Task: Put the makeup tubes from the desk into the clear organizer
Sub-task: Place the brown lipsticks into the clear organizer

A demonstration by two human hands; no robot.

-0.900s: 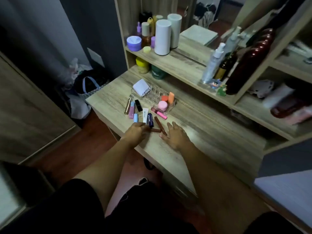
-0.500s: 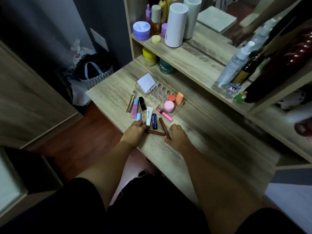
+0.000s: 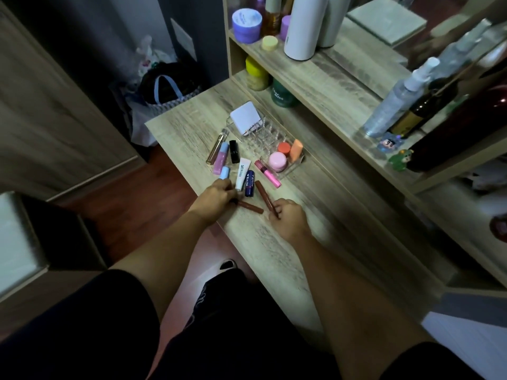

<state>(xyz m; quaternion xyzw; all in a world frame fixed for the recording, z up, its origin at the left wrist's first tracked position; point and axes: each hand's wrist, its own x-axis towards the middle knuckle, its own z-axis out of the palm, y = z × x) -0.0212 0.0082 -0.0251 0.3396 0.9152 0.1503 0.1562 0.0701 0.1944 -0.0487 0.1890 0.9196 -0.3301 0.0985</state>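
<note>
The desk (image 3: 274, 242) is pale grey-brown wood with a streaked grain. Near its left edge lie a clear tube with a gold tint (image 3: 216, 146), a pink tube with a light blue cap (image 3: 221, 159), a black tube (image 3: 234, 151) and a small light blue tube (image 3: 224, 172). Toward the front edge are a white tube with dark lettering (image 3: 242, 174), a navy tube with white letters (image 3: 250, 184), two reddish-brown tubes (image 3: 250, 207) (image 3: 264, 197) and a bright pink tube (image 3: 268, 174). The clear organizer (image 3: 264, 138) holds a white square case (image 3: 245, 118), a pink jar (image 3: 278, 161), an orange-red jar (image 3: 284, 148) and a peach sponge (image 3: 296, 150).
</note>
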